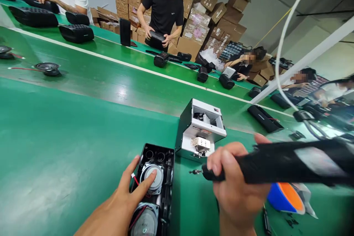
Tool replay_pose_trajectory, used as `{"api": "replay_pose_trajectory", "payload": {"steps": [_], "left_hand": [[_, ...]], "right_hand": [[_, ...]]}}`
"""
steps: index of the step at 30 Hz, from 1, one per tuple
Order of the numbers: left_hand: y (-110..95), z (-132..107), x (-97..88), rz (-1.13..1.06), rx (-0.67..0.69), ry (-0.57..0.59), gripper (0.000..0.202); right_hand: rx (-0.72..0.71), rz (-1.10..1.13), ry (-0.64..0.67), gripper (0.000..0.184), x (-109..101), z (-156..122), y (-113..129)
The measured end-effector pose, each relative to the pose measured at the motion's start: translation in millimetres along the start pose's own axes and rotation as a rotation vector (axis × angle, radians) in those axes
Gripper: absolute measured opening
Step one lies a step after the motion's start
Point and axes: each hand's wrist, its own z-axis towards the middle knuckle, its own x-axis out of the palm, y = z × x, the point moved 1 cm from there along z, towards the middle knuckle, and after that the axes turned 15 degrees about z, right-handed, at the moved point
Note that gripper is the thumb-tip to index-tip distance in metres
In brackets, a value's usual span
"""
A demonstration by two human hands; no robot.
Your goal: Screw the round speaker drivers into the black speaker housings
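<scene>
My left hand (123, 195) holds the left side of a black speaker housing (169, 184), its thumb on the round metal back of a speaker driver (153, 180). A second driver (145, 223) sits lower in the housing, and red wires run beside both. My right hand (238, 180) is wrapped round a black electric screwdriver (279, 162). The bit points left, with what looks like a small screw at its tip, apart from the housing. Just beyond the bit stands a white and black screw feeder (203, 129).
A blue and orange bowl (287, 197) and a dark tool (266, 221) lie at right. Loose drivers (47, 68) and black speakers (76, 33) rest on the green conveyor (121, 84). Co-workers (163, 11) stand across it, before stacked cartons (196, 25). A white cable (280, 40) hangs at right.
</scene>
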Motion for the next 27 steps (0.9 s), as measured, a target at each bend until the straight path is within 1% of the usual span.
{"api": "replay_pose_trajectory", "payload": {"steps": [1, 2, 3, 4, 5, 6, 7, 9, 11, 13, 14, 16, 17, 18, 20, 23, 25, 27], "left_hand": [[-2.4, -0.5, -2.8, -0.031, -0.013, 0.030, 0.102], [-5.0, -1.0, -6.1, -0.063, -0.023, 0.061, 0.105], [-7.7, -1.3, -9.5, -0.089, -0.029, 0.091, 0.107], [-10.3, -1.5, -12.8, -0.105, -0.031, 0.118, 0.109], [-12.6, -1.5, -15.7, -0.106, -0.031, 0.141, 0.109], [-14.6, -1.6, -17.9, -0.092, -0.032, 0.159, 0.109], [-16.0, -1.6, -19.3, -0.067, -0.037, 0.175, 0.109], [-17.8, -2.1, -19.5, -0.013, -0.056, 0.205, 0.111], [-18.6, -2.9, -17.2, 0.008, -0.070, 0.215, 0.114], [-18.8, -3.7, -14.0, 0.001, -0.083, 0.207, 0.116], [-18.8, -4.0, -12.6, -0.004, -0.088, 0.201, 0.117], [-18.4, -4.3, -10.8, -0.017, -0.104, 0.202, 0.118], [-18.1, -4.2, -10.4, -0.028, -0.112, 0.211, 0.118], [-17.7, -4.1, -10.5, -0.041, -0.115, 0.225, 0.118], [-17.3, -3.5, -11.2, -0.066, -0.116, 0.245, 0.118], [-17.9, -1.5, -12.6, -0.073, -0.112, 0.249, 0.116], [-18.9, -0.1, -13.4, -0.080, -0.114, 0.259, 0.115], [-19.8, 0.5, -14.8, -0.083, -0.126, 0.278, 0.116]], "right_hand": [[0.000, 0.041, -0.005, 0.047, 1.1, -3.3, 7.7], [0.007, 0.061, 0.028, 0.032, 2.3, -6.1, 15.6], [0.032, 0.067, 0.092, 0.016, 3.3, -8.4, 22.8], [0.067, 0.067, 0.162, 0.020, 4.1, -10.7, 28.6], [0.114, 0.065, 0.236, 0.034, 4.9, -13.5, 32.5], [0.165, 0.063, 0.297, 0.042, 5.7, -17.1, 34.1], [0.214, 0.057, 0.329, 0.043, 6.6, -21.7, 33.2], [0.248, 0.055, 0.314, 0.037, 9.3, -33.6, 26.0], [0.206, 0.052, 0.287, 0.025, 13.4, -47.3, 14.9], [0.135, 0.060, 0.233, 0.007, 17.0, -59.5, 4.4], [0.112, 0.068, 0.207, 0.018, 18.3, -64.2, 0.2], [0.112, 0.087, 0.188, 0.044, 19.7, -70.1, -5.6], [0.115, 0.097, 0.180, 0.051, 19.8, -71.5, -7.5], [0.116, 0.109, 0.179, 0.053, 19.7, -72.0, -9.0], [0.124, 0.124, 0.180, 0.052, 18.9, -72.2, -11.5], [0.085, 0.124, 0.158, 0.053, 17.1, -75.0, -16.0], [0.044, 0.133, 0.186, 0.053, 16.9, -80.3, -19.8], [0.037, 0.149, 0.215, 0.052, 17.7, -87.2, -23.7]]}}
